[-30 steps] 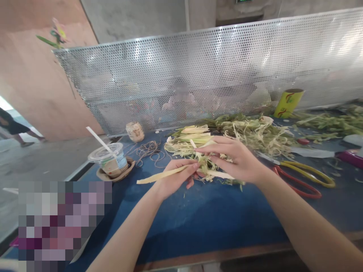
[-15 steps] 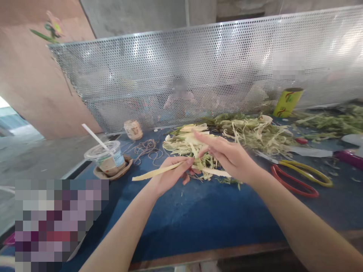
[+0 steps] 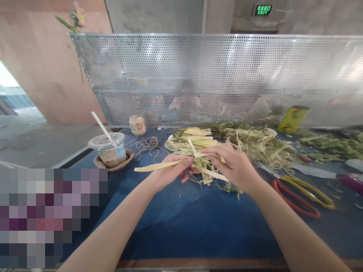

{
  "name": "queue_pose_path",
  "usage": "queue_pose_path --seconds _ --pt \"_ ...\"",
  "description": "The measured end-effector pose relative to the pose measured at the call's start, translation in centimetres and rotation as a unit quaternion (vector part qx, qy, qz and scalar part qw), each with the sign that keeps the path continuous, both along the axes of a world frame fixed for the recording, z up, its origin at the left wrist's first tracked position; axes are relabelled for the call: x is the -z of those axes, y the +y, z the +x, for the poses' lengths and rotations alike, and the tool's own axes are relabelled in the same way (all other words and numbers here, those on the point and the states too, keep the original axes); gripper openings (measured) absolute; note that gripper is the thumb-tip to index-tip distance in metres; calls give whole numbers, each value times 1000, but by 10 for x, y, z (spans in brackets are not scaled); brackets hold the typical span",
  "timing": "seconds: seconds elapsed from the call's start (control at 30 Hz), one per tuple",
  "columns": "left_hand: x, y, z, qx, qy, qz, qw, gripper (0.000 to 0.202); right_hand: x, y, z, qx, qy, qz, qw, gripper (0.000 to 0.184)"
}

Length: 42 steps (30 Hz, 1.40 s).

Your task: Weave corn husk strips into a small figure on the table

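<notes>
Pale corn husk strips (image 3: 157, 166) cross one another between my hands, above the blue table. At the crossing, my left hand (image 3: 170, 174) pinches them between thumb and fingers, and one long strip sticks out to the left over that hand. My right hand (image 3: 236, 166) has its fingers closed on a strip that runs right from the crossing. One short end (image 3: 191, 146) points up, and another strip slants down toward my right wrist. Behind my hands lies a pile of husk leaves (image 3: 198, 133); parts of it are hidden by my fingers.
Red-and-yellow-handled scissors (image 3: 303, 184) and a purple-handled knife (image 3: 353, 183) lie on the right. At left stand a lidded cup with a straw (image 3: 112, 153), tangled string (image 3: 148, 146) and a wrapped jar (image 3: 137, 125). A yellow-green tube (image 3: 293, 120) leans near the perforated metal screen (image 3: 170, 75).
My right hand's stretched fingers have bent and closed on a husk strip, bringing it to the right. My left hand keeps its pinch. The camera view has levelled.
</notes>
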<state>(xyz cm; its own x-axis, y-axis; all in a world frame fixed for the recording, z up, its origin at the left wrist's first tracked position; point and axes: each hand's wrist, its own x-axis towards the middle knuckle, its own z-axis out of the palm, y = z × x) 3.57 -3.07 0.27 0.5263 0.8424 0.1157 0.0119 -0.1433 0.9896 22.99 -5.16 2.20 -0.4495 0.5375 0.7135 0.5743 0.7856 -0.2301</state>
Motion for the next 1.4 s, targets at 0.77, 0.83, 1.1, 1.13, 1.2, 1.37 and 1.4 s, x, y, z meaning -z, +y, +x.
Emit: queue_pose_path --seconds 0.77,0.83,1.1,1.13,1.2,1.37,1.4 --pt "-5 0 -1 12 82 75 994 16 6 3 -2 -17 -83 43 995 13" --pt "-6 -1 -1 9 80 84 993 17 5 3 -2 -15 -72 48 996 16" --pt "-4 2 0 -22 79 40 996 23 7 6 -2 -9 -76 32 997 16" --pt "-4 1 0 -19 86 40 995 23 7 7 -2 -6 -77 23 997 15" --pt "-6 0 0 -6 98 51 994 23 7 8 -1 -2 -80 11 997 14" --pt "-9 -2 -1 10 109 78 991 25 4 7 4 0 -96 8 995 18" --pt "-9 -2 -2 10 112 80 990 26 3 7 4 -3 -100 6 995 18"
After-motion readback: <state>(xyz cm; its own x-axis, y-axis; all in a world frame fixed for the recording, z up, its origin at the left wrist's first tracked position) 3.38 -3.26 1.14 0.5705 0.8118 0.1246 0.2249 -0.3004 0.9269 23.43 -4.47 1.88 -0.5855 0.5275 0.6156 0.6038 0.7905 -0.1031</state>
